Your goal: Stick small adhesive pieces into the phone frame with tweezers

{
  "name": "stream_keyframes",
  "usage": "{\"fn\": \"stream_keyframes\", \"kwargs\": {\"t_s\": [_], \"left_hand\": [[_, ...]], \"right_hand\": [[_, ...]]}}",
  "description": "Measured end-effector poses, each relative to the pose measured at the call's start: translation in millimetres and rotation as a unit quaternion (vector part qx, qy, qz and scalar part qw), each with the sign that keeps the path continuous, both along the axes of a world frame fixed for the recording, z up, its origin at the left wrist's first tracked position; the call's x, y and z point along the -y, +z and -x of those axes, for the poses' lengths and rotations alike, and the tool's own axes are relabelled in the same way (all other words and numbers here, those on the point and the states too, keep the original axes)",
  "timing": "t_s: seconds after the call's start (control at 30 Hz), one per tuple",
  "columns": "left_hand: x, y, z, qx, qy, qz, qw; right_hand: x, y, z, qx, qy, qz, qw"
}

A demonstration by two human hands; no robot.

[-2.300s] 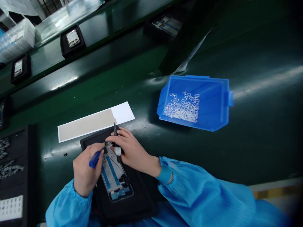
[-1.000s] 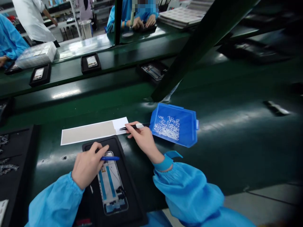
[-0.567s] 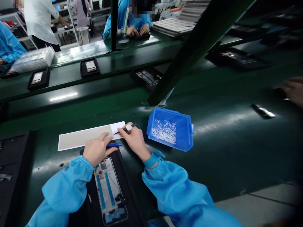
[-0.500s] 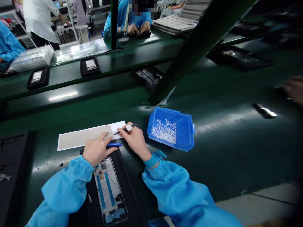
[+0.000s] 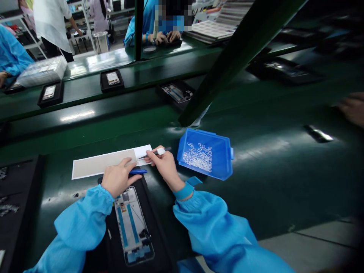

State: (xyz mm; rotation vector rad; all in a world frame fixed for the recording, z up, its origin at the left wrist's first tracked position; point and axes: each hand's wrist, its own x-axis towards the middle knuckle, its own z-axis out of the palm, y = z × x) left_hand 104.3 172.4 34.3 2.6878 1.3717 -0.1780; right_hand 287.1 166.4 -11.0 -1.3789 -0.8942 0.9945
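Observation:
A pair of dark tweezers (image 5: 168, 148) with a white wrap is pinched in my right hand (image 5: 166, 165). Their tips touch down near the right end of a white-edged sheet of beige stickers (image 5: 104, 164). My left hand (image 5: 117, 179) reaches its index finger onto that sheet, with a blue pen-like tool (image 5: 138, 171) poking out between thumb and fingers; the rest of the tool is hidden by the hand. Below the left hand, an opened phone frame (image 5: 133, 223) with blue strips lies in a black tray (image 5: 159, 242).
Right of my hands stands a blue bin (image 5: 222, 159) of small clear pieces. A slanted green post (image 5: 222, 72) rises behind it. Black trays (image 5: 112, 80) with phone parts sit along the line. A co-worker's hands (image 5: 166, 36) work opposite; another person's hand (image 5: 352, 108) is at right.
My right hand has drawn slightly right with the tweezers, and their tips now show more clearly over the sheet. The left hand stays on the sheet; the view has shifted a little.

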Motion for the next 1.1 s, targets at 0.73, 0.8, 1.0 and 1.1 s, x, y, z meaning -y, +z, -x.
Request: {"fn": "stream_keyframes", "kwargs": {"t_s": [0.73, 0.8, 1.0, 1.1], "left_hand": [[13.1, 6.5, 41.6, 0.134, 0.108, 0.267, 0.948], [13.2, 6.0, 41.8, 0.138, 0.107, 0.268, 0.947], [12.7, 4.6, 41.8, 0.148, 0.103, 0.269, 0.946], [13.0, 4.4, 41.9, 0.146, 0.1, 0.262, 0.949]], "right_hand": [[80.6, 3.8, 44.5, 0.136, 0.081, 0.012, 0.987], [80.9, 4.8, 44.9, 0.137, 0.083, 0.018, 0.987], [80.3, 6.1, 45.0, 0.156, 0.086, 0.016, 0.984], [80.5, 5.9, 44.8, 0.15, 0.089, 0.025, 0.984]]}}
